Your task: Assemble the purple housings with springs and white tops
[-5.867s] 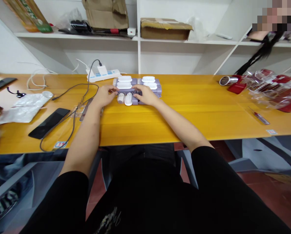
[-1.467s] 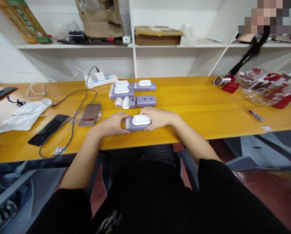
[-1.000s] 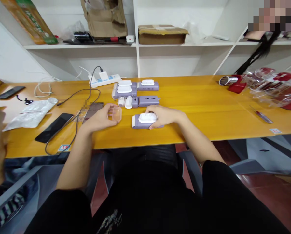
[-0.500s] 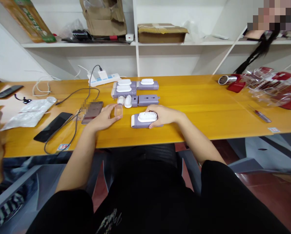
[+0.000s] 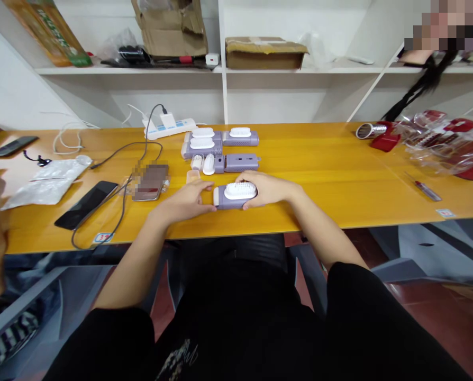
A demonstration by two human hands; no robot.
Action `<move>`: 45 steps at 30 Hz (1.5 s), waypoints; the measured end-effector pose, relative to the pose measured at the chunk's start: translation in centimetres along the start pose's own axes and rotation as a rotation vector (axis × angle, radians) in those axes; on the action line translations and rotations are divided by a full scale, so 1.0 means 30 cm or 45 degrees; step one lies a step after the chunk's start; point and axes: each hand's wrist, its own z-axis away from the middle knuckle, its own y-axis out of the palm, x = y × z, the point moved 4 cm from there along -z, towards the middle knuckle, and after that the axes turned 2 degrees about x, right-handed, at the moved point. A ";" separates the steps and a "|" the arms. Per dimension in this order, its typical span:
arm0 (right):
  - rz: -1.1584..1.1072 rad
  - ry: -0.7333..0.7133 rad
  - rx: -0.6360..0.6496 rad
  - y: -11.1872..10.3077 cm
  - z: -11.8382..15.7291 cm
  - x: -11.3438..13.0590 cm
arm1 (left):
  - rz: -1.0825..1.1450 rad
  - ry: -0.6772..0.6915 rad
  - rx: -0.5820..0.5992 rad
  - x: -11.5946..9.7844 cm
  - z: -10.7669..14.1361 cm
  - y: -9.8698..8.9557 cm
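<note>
Gripping purple device (image 5: pixel 225 205), right fingers (image 5: pixel 251 203) curled; left fingers (image 5: pixel 205 209) parted beside it.

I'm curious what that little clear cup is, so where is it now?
In the head view, the clear cup is on the table, left of centre, between the left hand and the small white parts.

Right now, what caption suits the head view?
Right hand gripping a purple device with a white bristled top, left hand open by its pale end.

One head-worn view looks forward and down over the table (image 5: pixel 319 180).
</note>
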 end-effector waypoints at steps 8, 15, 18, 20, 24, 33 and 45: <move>-0.001 0.013 0.018 0.008 0.012 -0.005 | 0.539 -0.104 -0.020 0.043 -0.057 0.065; 0.132 -0.099 -0.142 -0.008 0.018 0.017 | 1.175 -0.145 -0.107 0.056 -0.083 0.089; 0.236 -0.107 -0.140 -0.001 0.017 0.033 | 1.203 -0.199 -0.207 0.058 -0.092 0.086; 0.295 -0.116 -0.143 0.004 0.019 0.048 | 1.198 -0.211 -0.259 0.059 -0.095 0.085; 0.359 -0.125 -0.140 0.001 0.021 0.101 | 1.088 -0.161 -0.359 0.054 -0.096 0.084; 0.192 -0.207 0.050 -0.052 -0.116 0.208 | 0.908 0.096 -0.350 -0.017 -0.087 0.109; -0.004 -0.254 0.134 -0.013 -0.163 0.173 | 0.962 0.157 -0.240 -0.012 -0.087 0.119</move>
